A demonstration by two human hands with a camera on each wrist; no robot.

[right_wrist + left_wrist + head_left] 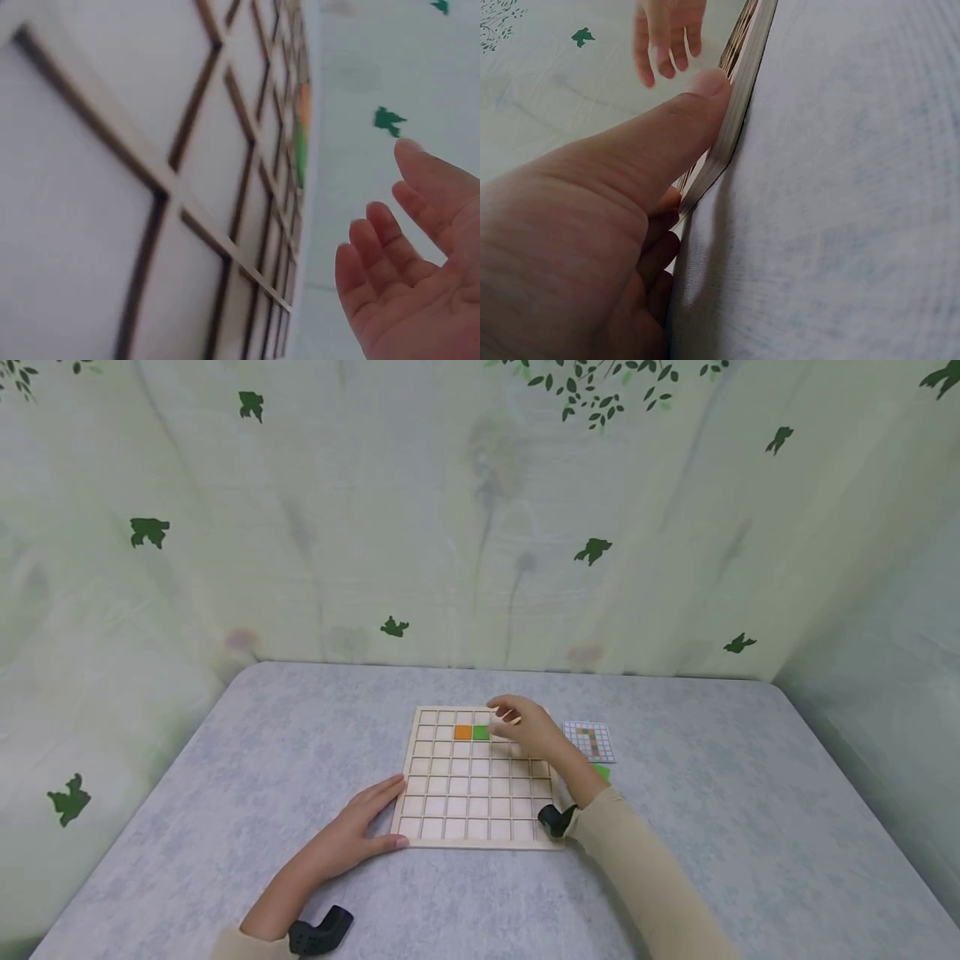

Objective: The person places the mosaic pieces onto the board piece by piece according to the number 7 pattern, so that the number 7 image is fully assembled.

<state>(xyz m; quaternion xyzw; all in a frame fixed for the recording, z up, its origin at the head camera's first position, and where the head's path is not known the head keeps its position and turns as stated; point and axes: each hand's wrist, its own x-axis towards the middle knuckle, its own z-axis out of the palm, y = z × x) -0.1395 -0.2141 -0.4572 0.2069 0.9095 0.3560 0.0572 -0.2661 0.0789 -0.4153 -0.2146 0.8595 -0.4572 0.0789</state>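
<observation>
A wooden grid board [457,787] lies flat on the table. In its upper rows an orange square tile [463,732] and a green square tile [480,732] sit side by side. My left hand [352,831] rests at the board's near left corner, its fingers along the left edge and its thumb on the near edge. Above the board's far right part hovers my right hand [528,729], just right of the green tile. In the right wrist view its fingers [375,247] are loosely bent and apart, and no tile shows in them.
Right of the board lies a small pattern card [588,742] with a printed coloured grid. Something bright green [602,772] shows beside my right forearm, partly hidden. A black wrist device [321,932] is on each wrist. A patterned cloth wall [450,527] rises behind the table.
</observation>
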